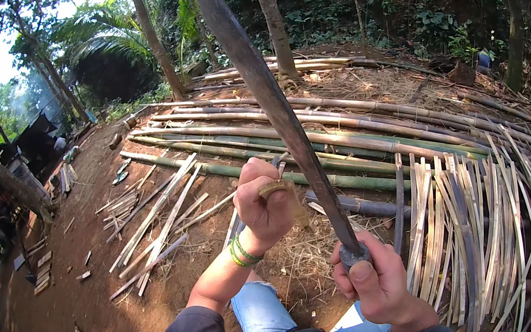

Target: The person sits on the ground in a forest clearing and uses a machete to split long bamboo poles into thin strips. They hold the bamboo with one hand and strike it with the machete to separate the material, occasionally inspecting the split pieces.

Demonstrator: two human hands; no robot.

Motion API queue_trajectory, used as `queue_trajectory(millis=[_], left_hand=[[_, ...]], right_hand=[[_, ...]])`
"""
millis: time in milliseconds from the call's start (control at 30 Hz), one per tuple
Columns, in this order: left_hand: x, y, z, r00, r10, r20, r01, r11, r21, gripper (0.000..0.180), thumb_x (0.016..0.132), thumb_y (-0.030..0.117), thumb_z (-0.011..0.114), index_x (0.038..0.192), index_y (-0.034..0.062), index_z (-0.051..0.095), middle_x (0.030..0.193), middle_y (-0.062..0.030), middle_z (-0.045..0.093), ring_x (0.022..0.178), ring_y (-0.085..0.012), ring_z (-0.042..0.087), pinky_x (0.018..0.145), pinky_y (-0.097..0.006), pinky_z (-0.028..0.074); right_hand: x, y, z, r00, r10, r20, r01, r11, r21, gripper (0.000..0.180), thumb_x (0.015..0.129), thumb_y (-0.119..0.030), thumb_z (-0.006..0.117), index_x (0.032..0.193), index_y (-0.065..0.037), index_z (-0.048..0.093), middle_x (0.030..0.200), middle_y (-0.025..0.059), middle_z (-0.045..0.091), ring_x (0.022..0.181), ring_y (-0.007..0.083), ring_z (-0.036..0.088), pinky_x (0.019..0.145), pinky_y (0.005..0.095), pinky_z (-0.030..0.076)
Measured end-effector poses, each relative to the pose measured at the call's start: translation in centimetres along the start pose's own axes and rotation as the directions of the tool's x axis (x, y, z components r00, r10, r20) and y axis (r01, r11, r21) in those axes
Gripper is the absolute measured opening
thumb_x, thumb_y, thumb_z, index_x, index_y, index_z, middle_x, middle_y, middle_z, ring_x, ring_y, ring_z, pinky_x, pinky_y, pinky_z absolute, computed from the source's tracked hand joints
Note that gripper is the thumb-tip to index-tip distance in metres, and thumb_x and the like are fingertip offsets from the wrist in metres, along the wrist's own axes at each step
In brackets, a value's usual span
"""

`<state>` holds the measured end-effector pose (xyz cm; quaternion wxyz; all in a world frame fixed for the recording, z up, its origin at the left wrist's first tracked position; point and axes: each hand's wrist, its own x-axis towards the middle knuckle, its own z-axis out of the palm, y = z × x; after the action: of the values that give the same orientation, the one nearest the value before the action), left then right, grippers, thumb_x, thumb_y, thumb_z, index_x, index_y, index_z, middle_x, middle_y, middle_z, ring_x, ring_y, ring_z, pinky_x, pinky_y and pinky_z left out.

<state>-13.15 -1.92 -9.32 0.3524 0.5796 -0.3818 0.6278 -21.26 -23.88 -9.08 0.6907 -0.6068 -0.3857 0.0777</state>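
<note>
A machete (273, 102) with a long dark blade slants up to the left in front of me. My right hand (386, 281) grips its short grey handle (354, 252), with the thumb lying along the end. Left of the blade, my left hand (263, 206) is closed in a fist, a green band round its wrist. It holds a short tan piece of bamboo (296, 210), which curves out past the thumb. The blade passes just to the right of this hand, and I cannot tell whether it touches the bamboo piece. My fingers hide part of the piece.
Long bamboo poles (323, 138) lie in rows across the slope ahead. Many split strips (472, 242) are stacked at the right. More loose strips (163, 219) lie on the brown dirt at the left, with shavings (307, 253) before my knees. Trees (269, 17) stand beyond.
</note>
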Motion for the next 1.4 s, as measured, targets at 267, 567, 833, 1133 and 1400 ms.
queue_trajectory(millis=[267, 567, 833, 1133, 1400], left_hand=[[0.3, 0.2, 0.8, 1.000, 0.001, 0.026, -0.002, 1.000, 0.026, 0.025, 0.096, 0.026, 0.057, 0.099, 0.0039, 0.045, 0.077, -0.0102, 0.052, 0.065, -0.0203, 0.047, 0.057, -0.033, 0.041], [0.4, 0.2, 2.0, 1.000, -0.004, 0.004, 0.003, 1.000, 0.024, 0.026, 0.096, 0.029, 0.055, 0.095, 0.0060, 0.043, 0.079, -0.0078, 0.052, 0.067, -0.0172, 0.045, 0.061, -0.032, 0.039], [0.4, 0.3, 3.0, 0.999, -0.030, 0.020, 0.029, 0.999, 0.014, 0.025, 0.097, 0.030, 0.054, 0.094, 0.0079, 0.042, 0.081, -0.0062, 0.052, 0.069, -0.0154, 0.044, 0.063, -0.032, 0.037], [-0.3, 0.2, 3.6, 1.000, -0.016, -0.011, 0.016, 1.000, -0.021, 0.025, 0.096, 0.029, 0.056, 0.096, 0.0075, 0.042, 0.081, -0.0076, 0.051, 0.070, -0.0157, 0.043, 0.063, -0.032, 0.037], [0.3, 0.3, 3.2, 0.999, 0.048, -0.005, -0.049, 0.999, -0.022, 0.024, 0.093, 0.021, 0.062, 0.099, 0.0031, 0.047, 0.078, -0.0103, 0.055, 0.062, -0.0203, 0.048, 0.056, -0.033, 0.042]], right_hand=[[0.1, 0.4, -0.5, 0.999, 0.024, -0.023, -0.024, 0.999, -0.021, 0.043, 0.097, -0.041, 0.052, 0.100, 0.002, 0.052, 0.058, 0.0023, 0.048, 0.051, 0.0087, 0.045, 0.048, 0.0271, 0.035], [0.1, 0.5, -1.3, 0.997, 0.069, -0.022, -0.070, 0.997, -0.021, 0.042, 0.097, -0.040, 0.052, 0.100, 0.001, 0.054, 0.058, 0.0017, 0.050, 0.052, 0.0082, 0.047, 0.049, 0.0261, 0.036], [-0.4, 0.2, -2.0, 0.996, 0.075, -0.048, -0.077, 0.997, -0.032, 0.040, 0.097, -0.039, 0.053, 0.100, 0.002, 0.054, 0.058, 0.0020, 0.051, 0.052, 0.0079, 0.047, 0.048, 0.0264, 0.036], [-0.7, 0.2, -2.0, 0.998, 0.040, -0.050, -0.040, 0.999, 0.017, 0.054, 0.096, -0.052, 0.048, 0.101, 0.002, 0.050, 0.060, 0.0012, 0.048, 0.050, 0.0050, 0.041, 0.044, 0.0216, 0.033], [-0.9, 0.1, -2.4, 0.996, 0.071, -0.050, -0.072, 0.997, -0.018, 0.041, 0.097, -0.039, 0.052, 0.099, 0.002, 0.054, 0.058, 0.0013, 0.051, 0.052, 0.0079, 0.047, 0.049, 0.0258, 0.037]])
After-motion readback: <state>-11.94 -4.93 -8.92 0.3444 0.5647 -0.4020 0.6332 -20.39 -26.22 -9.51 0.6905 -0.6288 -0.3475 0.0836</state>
